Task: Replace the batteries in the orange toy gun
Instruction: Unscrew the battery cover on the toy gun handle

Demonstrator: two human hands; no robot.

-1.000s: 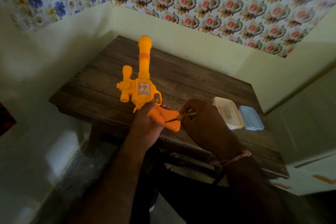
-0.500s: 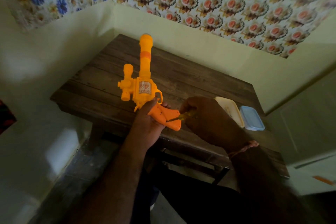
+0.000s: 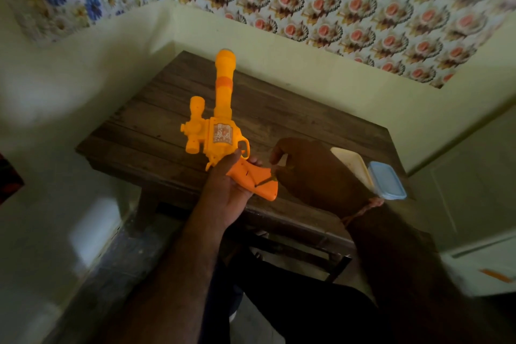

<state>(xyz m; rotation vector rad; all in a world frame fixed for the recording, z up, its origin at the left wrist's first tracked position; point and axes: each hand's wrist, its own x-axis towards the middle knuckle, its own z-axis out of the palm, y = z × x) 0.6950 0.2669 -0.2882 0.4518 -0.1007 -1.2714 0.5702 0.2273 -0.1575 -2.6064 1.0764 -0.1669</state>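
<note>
The orange toy gun (image 3: 220, 123) is held up over the wooden table (image 3: 293, 117), barrel pointing away from me, scope on its left side. My left hand (image 3: 227, 190) grips it around the handle from below. My right hand (image 3: 312, 173) holds a small screwdriver (image 3: 266, 180) whose thin shaft meets the side of the gun's handle; the screwdriver's grip is mostly hidden inside my fingers. No batteries are visible.
A cream plastic container (image 3: 353, 166) and a blue-lidded box (image 3: 386, 180) sit on the table's right side, behind my right wrist. The table stands in a corner of pale walls with flowered wallpaper above. A white cabinet (image 3: 474, 204) is at right.
The gun and both hands have stayed nearly in place. My right hand has turned a little on the screwdriver, its fingers lifting slightly.
</note>
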